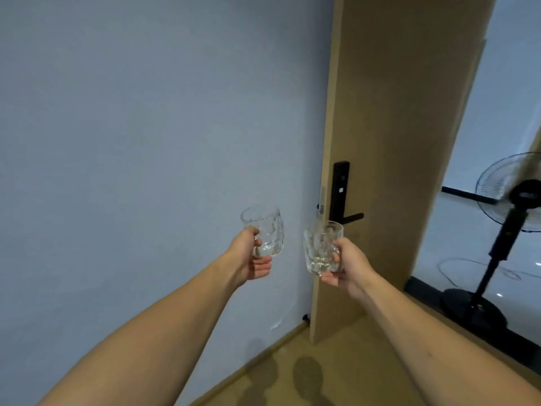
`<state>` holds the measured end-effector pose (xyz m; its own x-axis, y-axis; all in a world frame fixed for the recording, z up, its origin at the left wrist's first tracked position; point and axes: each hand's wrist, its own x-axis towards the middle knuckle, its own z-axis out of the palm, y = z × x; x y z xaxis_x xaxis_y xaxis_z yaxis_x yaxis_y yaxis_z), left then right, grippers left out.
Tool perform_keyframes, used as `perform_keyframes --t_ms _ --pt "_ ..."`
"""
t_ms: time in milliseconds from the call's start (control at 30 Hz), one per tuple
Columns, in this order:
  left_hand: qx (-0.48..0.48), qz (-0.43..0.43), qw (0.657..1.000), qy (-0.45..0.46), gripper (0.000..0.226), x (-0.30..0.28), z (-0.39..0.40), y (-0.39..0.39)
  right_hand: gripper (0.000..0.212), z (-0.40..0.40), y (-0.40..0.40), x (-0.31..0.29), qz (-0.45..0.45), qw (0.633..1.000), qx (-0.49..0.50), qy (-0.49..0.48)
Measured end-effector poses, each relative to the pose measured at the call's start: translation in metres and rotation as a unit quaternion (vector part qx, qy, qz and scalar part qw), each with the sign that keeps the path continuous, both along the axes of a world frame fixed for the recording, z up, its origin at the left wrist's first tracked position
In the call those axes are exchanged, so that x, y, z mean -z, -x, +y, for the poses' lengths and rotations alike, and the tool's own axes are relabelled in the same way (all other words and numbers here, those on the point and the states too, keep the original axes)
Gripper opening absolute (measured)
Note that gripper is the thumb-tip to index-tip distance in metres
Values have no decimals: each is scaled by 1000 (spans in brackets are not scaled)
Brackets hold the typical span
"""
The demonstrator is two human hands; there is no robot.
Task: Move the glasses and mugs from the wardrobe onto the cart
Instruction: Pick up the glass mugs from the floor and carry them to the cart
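Mugs of clear dimpled glass ride at arm's length: the left hand (248, 256) grips one glass mug (265, 231), the right hand (348, 269) the other mug (320, 249), just apart. Beyond stand a wooden door (395, 142) and pedestal fan (503, 218). Neither wardrobe nor cart is visible. Swinging together, the mugs could clink and chip.

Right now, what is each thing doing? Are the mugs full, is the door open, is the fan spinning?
Left glass mug: empty, held up by the left hand, tilted a bit.
Right glass mug: empty, held up by the right hand.
Wooden door: swung open.
Door handle: level, not pressed down.
Standing fan: upright; too blurred to tell if it spins.
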<state>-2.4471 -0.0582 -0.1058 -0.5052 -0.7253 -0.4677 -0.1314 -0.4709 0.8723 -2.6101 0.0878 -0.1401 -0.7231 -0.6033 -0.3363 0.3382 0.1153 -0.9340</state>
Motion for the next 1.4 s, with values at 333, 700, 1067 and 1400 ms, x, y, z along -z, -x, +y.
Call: perform_keyframes --t_ms 333,700,1067,1400 --pt "-226 -3 974 28 24 -16 -1 -196 21 -86 -137 -14 5 975 -219 20" --pt "-387 -43 918 74 25 -42 42 -442 20 -129 -359 -33 -1 919 -391 45" --pt "-498 -71 862 59 24 -37 120 -710 19 -113 -637 -24 -26 860 -508 45" --pt "-578 -110 808 32 27 -18 187 -904 27 -94 -852 -6 -33 812 -582 18"
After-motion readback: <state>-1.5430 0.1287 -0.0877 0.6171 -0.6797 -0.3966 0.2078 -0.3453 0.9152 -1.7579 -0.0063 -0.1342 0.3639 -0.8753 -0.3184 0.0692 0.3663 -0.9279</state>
